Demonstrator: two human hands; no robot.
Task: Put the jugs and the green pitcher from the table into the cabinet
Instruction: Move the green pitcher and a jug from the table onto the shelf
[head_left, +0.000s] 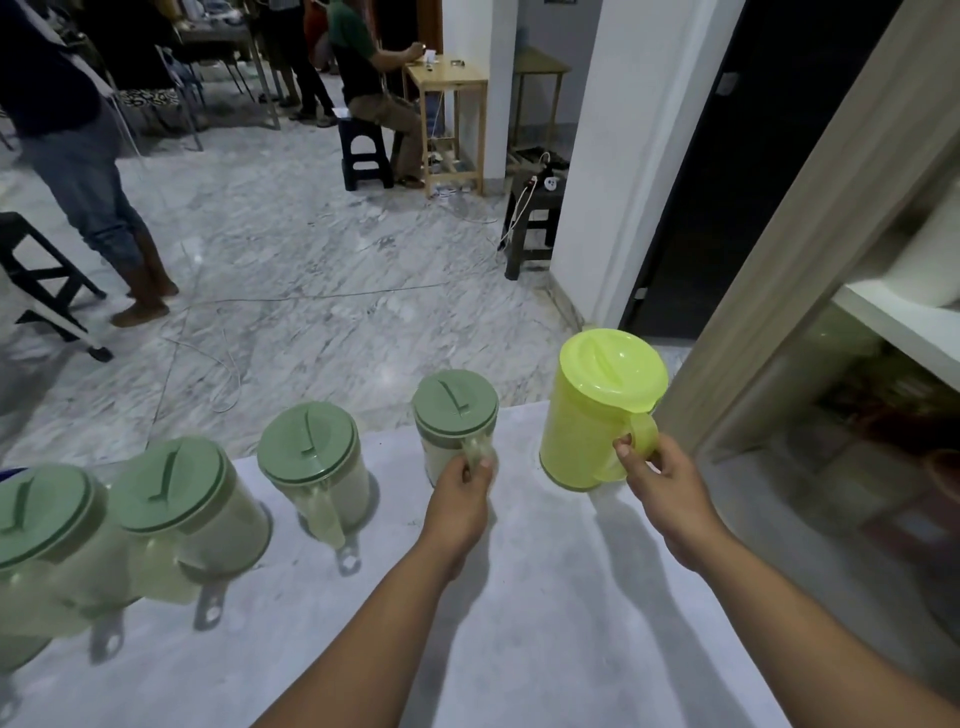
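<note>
The bright lime-green plastic pitcher is gripped by its handle in the right hand; the nearest clear sage-lidded jug is held likewise by the left hand. Both must next be lifted off the pale table and carried into the open cabinet.

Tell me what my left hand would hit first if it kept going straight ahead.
Nothing new: your left hand already grips the handle of the nearest clear jug, so that jug's body comes first; beyond it looks like table edge, then floor.
</note>
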